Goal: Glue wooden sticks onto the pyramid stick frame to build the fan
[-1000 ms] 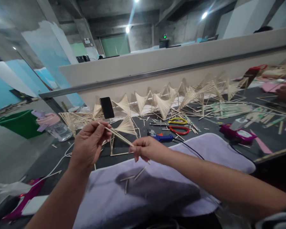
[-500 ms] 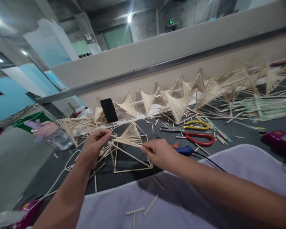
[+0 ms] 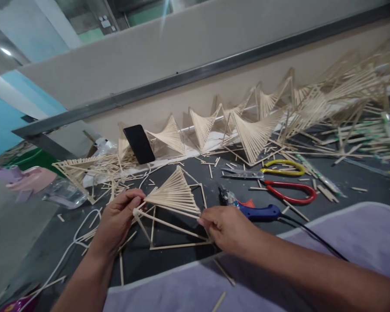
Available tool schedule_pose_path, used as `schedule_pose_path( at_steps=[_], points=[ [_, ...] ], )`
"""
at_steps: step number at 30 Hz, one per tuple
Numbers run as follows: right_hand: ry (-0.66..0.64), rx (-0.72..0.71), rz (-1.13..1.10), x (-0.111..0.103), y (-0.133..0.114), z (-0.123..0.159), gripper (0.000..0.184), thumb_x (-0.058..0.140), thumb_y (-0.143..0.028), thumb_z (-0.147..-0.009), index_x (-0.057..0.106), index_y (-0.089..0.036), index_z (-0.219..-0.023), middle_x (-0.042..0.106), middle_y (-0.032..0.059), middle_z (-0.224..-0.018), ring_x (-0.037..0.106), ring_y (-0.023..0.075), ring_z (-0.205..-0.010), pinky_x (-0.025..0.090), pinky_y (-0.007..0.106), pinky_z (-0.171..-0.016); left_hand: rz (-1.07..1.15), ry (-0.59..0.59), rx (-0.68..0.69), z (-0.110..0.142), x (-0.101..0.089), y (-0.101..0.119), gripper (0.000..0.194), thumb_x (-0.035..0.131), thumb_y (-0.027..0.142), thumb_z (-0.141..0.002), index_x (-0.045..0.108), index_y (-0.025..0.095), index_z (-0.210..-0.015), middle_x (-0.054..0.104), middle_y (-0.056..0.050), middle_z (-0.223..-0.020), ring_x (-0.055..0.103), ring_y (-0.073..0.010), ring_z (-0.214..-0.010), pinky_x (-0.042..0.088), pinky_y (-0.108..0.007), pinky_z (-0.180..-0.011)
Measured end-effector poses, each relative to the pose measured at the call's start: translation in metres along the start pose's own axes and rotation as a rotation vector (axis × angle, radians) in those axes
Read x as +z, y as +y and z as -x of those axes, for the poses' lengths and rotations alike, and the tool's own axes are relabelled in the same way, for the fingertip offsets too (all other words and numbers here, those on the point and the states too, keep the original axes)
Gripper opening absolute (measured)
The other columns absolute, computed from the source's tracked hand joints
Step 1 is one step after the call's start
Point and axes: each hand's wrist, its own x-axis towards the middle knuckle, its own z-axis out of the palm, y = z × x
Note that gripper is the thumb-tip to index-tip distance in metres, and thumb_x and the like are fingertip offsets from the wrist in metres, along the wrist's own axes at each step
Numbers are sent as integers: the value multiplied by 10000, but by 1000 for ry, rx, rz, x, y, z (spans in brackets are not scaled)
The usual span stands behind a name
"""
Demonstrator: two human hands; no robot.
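Observation:
A small frame (image 3: 178,247) of thin wooden sticks stands on the dark tabletop, with a twisted fan (image 3: 173,190) of closely laid sticks across its top. My left hand (image 3: 117,216) is closed in a pinch at the fan's left corner, on one end of a wooden stick (image 3: 173,206) along the fan's near edge. At the right side, my right hand (image 3: 227,225) pinches the other end of that stick. Whether the stick is fixed to the frame I cannot tell. Fingertips hide both its ends.
Right of the frame lie a blue hot glue gun (image 3: 258,213) with a cable and scissors (image 3: 290,197) with red and yellow handles. A phone (image 3: 139,144) leans at the back beside finished stick models (image 3: 251,136). A purple cloth (image 3: 169,286) covers the near edge; loose sticks are scattered about.
The view has tilted down and come nearer, so the frame and tools look larger. Both hands keep their pinch, and the stick now lies closer against the fan's near edge.

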Motion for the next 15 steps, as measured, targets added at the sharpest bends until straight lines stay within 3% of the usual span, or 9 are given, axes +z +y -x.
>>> schedule_pose_path(
  at_steps=[7,15],
  points=[
    [18,-34,-31,-8,1,1,255,441,-205,-818,497,-173,-571,498,-27,-569,410,79,-525,277,194,-522,28,15,-23,2,5,4,151,697,256,-656,645,182,-777,583,1,-911,561,-86,-634,471,-213,-598],
    [9,-9,-26,0,0,-5,246,452,-210,-819,525,-171,-588,524,-21,-584,427,79,-532,274,196,-521,-3,-9,25,2,4,3,118,675,255,-688,651,182,-777,560,-9,-963,546,-96,-693,475,-214,-638]
  ],
)
